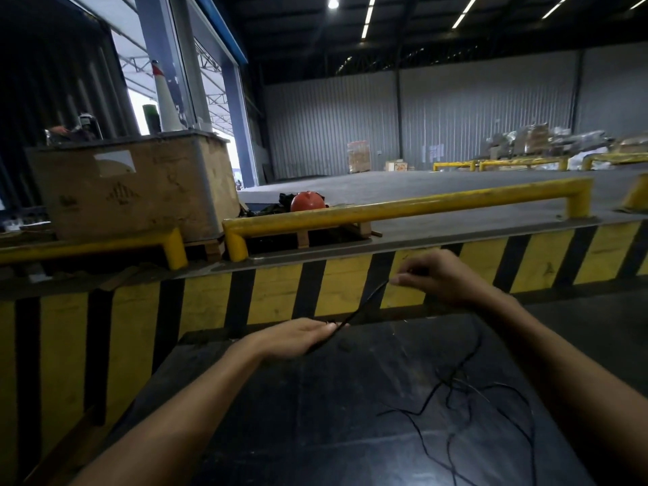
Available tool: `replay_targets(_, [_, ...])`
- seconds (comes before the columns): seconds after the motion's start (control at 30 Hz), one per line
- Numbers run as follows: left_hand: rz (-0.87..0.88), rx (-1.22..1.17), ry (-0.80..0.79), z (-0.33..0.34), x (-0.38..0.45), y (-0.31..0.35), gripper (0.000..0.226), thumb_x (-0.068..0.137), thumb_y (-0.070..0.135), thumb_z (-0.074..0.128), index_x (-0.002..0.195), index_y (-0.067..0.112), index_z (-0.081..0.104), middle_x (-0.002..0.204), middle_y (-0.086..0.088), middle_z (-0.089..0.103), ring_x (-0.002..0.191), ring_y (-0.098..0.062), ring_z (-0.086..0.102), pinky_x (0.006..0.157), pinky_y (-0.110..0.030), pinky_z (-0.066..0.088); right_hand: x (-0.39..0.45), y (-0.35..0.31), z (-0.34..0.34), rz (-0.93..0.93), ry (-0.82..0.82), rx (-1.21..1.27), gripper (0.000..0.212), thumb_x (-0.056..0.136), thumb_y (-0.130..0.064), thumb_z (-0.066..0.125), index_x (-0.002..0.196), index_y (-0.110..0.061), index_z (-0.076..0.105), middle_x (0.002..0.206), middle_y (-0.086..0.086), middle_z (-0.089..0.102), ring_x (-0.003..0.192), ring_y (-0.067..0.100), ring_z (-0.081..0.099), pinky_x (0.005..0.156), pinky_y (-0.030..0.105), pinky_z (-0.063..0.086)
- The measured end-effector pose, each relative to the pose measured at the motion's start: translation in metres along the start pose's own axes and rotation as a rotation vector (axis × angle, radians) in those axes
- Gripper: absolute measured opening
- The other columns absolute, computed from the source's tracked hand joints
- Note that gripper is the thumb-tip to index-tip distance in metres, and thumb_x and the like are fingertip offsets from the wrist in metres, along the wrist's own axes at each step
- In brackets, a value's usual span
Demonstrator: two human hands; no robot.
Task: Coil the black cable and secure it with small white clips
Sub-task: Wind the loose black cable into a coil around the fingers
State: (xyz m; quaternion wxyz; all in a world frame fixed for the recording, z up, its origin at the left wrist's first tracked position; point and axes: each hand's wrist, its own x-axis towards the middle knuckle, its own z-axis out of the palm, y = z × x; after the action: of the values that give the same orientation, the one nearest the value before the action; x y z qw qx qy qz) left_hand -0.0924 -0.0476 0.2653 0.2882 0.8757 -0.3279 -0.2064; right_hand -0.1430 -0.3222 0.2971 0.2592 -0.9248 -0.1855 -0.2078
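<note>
A thin black cable (368,300) runs taut between both hands above the far edge of a dark table (315,408). My left hand (298,336) pinches the cable's lower part at the table's far edge. My right hand (434,275) is raised higher and to the right, fingers closed on the cable's upper part. The rest of the cable lies in loose tangled loops (484,405) on the table at the right, under my right forearm. No white clips show.
A yellow-and-black striped barrier (266,292) runs just beyond the table. Behind it are yellow guard rails (403,206), an orange helmet (308,201) and a large cardboard box (140,187). A warehouse floor stretches beyond.
</note>
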Motion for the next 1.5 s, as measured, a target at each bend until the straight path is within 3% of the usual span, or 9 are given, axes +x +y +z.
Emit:
replay_targets(0.17, [0.156, -0.557, -0.243, 0.012, -0.003, 0.029, 0.033, 0.092, 0.054, 0.034, 0.12, 0.057, 0.051, 0.137, 0.013, 0.05, 0.127, -0.016, 0.046, 0.098, -0.051, 0.042, 0.002, 0.012, 0.021, 0.143, 0.217, 0.102, 0.015, 0.095, -0.029, 0.05, 0.083, -0.034, 0.058, 0.076, -0.005, 0.062, 0.069, 0.007, 0.06, 0.059, 0.025, 0.047])
replay_targets(0.37, [0.383, -1.003, -0.036, 0.001, 0.017, 0.064, 0.035, 0.096, 0.049, 0.029, 0.121, 0.051, 0.054, 0.146, 0.014, 0.033, 0.131, -0.021, 0.04, 0.096, -0.064, 0.035, -0.05, -0.037, 0.132, 0.11, -0.133, 0.233, 0.029, 0.098, -0.043, 0.035, 0.1, -0.024, 0.056, 0.082, -0.003, 0.062, 0.068, 0.009, 0.058, 0.07, 0.04, 0.052])
replay_targets(0.53, [0.235, -0.443, 0.367, -0.004, 0.014, 0.037, 0.041, 0.101, 0.038, 0.025, 0.139, 0.035, 0.04, 0.156, 0.001, 0.028, 0.142, -0.024, 0.026, 0.111, -0.048, 0.023, -0.047, -0.043, 0.101, 0.056, -0.323, 0.03, 0.022, 0.098, -0.036, 0.04, 0.094, -0.021, 0.056, 0.083, 0.0, 0.061, 0.075, 0.016, 0.061, 0.068, 0.035, 0.054])
replay_targets(0.73, [-0.009, 0.073, 0.05, 0.005, -0.001, 0.013, 0.044, 0.1, 0.042, 0.029, 0.128, 0.022, 0.057, 0.13, -0.007, 0.06, 0.112, -0.017, 0.057, 0.1, -0.038, 0.041, -0.003, -0.018, 0.013, -0.003, -0.092, -0.12, 0.008, 0.092, -0.027, 0.054, 0.094, -0.027, 0.061, 0.079, -0.013, 0.057, 0.073, 0.0, 0.058, 0.065, 0.021, 0.048])
replay_targets(0.9, [0.092, -0.56, -0.121, 0.008, -0.008, 0.024, 0.034, 0.098, 0.046, 0.027, 0.124, 0.047, 0.049, 0.143, 0.004, 0.045, 0.129, -0.02, 0.046, 0.091, -0.042, 0.045, 0.01, -0.004, 0.014, 0.124, 0.164, -0.085, 0.011, 0.094, -0.03, 0.05, 0.09, -0.027, 0.06, 0.077, -0.008, 0.058, 0.07, 0.005, 0.058, 0.067, 0.032, 0.054])
replay_targets(1.1, [0.432, -1.074, 0.008, -0.001, 0.011, 0.058, 0.037, 0.095, 0.049, 0.031, 0.121, 0.049, 0.057, 0.144, 0.007, 0.044, 0.128, -0.023, 0.047, 0.095, -0.06, 0.041, -0.024, -0.04, 0.124, 0.127, -0.154, 0.119, 0.014, 0.098, -0.039, 0.036, 0.096, -0.035, 0.049, 0.083, -0.006, 0.063, 0.069, 0.008, 0.062, 0.064, 0.031, 0.055])
replay_targets(1.23, [0.377, -0.779, 0.357, -0.015, 0.02, 0.045, 0.037, 0.1, 0.042, 0.025, 0.131, 0.047, 0.044, 0.159, 0.002, 0.019, 0.144, -0.028, 0.017, 0.109, -0.064, 0.016, -0.018, -0.053, 0.118, 0.042, -0.243, 0.119, 0.019, 0.098, -0.034, 0.04, 0.079, -0.037, 0.043, 0.073, -0.011, 0.051, 0.064, 0.004, 0.052, 0.056, 0.022, 0.039])
replay_targets(1.33, [0.271, -0.285, 0.514, -0.035, 0.014, 0.022, 0.04, 0.1, 0.041, 0.027, 0.138, 0.038, 0.041, 0.155, 0.004, 0.031, 0.142, -0.019, 0.024, 0.109, -0.036, 0.022, -0.002, -0.045, 0.066, 0.055, -0.202, 0.143, 0.013, 0.096, -0.028, 0.048, 0.089, -0.024, 0.059, 0.083, -0.006, 0.059, 0.078, 0.009, 0.059, 0.066, 0.022, 0.045])
replay_targets(1.5, [0.054, 0.128, 0.241, -0.04, 0.003, 0.023, 0.029, 0.096, 0.05, 0.032, 0.111, 0.049, 0.057, 0.124, 0.008, 0.056, 0.112, -0.013, 0.051, 0.075, -0.022, 0.036, 0.024, -0.047, 0.0, -0.011, 0.088, 0.103, 0.015, 0.087, -0.027, 0.062, 0.089, -0.013, 0.065, 0.079, 0.001, 0.063, 0.07, 0.008, 0.059, 0.062, 0.022, 0.046])
